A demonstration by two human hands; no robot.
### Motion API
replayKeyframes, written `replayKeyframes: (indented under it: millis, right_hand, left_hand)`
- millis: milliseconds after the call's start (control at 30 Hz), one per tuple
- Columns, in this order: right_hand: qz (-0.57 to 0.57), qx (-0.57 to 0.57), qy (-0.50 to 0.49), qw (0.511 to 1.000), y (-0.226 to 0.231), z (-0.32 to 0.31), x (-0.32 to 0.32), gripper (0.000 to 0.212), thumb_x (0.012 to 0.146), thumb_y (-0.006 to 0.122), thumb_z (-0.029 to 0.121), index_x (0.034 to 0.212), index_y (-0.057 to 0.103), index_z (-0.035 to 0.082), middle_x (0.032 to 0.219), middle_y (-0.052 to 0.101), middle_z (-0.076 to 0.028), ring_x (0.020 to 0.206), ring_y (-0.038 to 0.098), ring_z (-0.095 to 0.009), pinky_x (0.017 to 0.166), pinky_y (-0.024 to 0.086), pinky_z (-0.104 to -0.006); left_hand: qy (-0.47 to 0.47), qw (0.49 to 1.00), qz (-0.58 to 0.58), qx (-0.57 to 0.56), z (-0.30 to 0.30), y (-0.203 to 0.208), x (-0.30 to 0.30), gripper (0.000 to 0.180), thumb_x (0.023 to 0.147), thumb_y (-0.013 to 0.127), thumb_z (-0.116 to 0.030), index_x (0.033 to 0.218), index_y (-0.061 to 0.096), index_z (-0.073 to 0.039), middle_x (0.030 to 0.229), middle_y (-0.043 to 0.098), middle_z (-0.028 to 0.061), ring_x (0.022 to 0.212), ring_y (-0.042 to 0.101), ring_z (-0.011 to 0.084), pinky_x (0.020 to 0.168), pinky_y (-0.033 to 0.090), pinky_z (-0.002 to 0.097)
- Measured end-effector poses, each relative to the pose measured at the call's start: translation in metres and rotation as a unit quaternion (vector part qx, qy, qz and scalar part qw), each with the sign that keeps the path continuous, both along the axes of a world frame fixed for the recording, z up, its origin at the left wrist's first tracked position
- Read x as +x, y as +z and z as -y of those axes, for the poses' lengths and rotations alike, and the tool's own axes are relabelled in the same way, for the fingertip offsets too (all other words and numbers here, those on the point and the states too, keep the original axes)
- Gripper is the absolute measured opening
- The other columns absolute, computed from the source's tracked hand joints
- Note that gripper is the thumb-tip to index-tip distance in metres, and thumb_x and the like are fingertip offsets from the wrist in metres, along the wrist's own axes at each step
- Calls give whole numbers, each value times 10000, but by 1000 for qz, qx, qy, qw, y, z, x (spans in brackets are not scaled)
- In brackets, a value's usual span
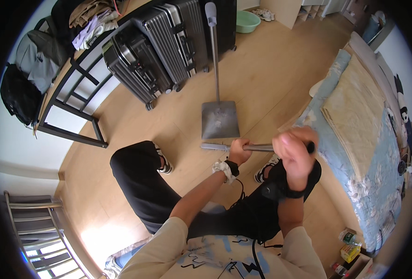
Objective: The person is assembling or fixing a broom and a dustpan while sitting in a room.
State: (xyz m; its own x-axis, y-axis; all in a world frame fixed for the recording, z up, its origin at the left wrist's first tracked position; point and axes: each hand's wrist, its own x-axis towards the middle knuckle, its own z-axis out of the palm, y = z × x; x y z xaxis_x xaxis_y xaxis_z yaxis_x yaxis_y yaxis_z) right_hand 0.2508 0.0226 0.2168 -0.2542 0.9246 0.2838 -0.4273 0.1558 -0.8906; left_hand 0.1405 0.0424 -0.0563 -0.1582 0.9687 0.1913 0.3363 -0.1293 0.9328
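Observation:
A broom lies crosswise in front of me, its grey head (214, 147) low over the floor with the bristles on the near side. My left hand (240, 152) is closed round the handle close to that head. Farther right, my right hand (293, 148) is wrapped round the broom handle (261, 147), slightly blurred, and the handle's dark end pokes out beside it. Just beyond the broom head sits a grey dustpan (220, 120) on the wood floor, with small light debris in it. Its long handle (214, 56) stands upright with no hand on it.
Dark ribbed suitcases (171, 37) and a black-framed table (83, 114) stand at the far left. A green basin (247, 22) is at the back. To my right runs a bed with a blue floral cover (355, 167). Bottles (350, 238) stand at the lower right.

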Motion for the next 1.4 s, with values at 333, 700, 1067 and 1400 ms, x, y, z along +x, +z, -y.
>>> replayKeyframes:
  millis: [333,700,1067,1400]
  right_hand:
    - [16,-73,90,993,10,-10,2,369,784,490,33,465,305,50,401,272,11,355,209,-74,379,142,-261]
    - [-19,-82,68,994,-4,-24,2,396,784,510,37,467,273,63,417,262,33,358,195,-59,385,126,-252]
    - [-5,72,108,991,26,8,13,318,724,542,26,470,350,18,405,271,-29,369,280,-131,397,196,-283]
    - [-35,-48,111,992,-7,-23,-7,367,766,483,-6,477,264,51,411,255,3,335,199,-77,366,136,-262]
  left_hand:
    - [3,997,26,-74,62,12,27,173,678,612,-154,657,568,12,618,495,240,637,502,426,537,424,406]
    - [17,999,-10,-30,56,-5,25,116,670,572,-129,660,581,-14,600,522,208,599,513,408,534,432,411]
    - [11,1000,-15,11,28,39,12,267,761,584,-138,568,479,13,536,447,213,483,460,381,456,363,391]
    - [52,998,-41,16,43,-3,11,154,687,582,-146,619,553,-10,584,500,208,600,518,398,518,420,404]
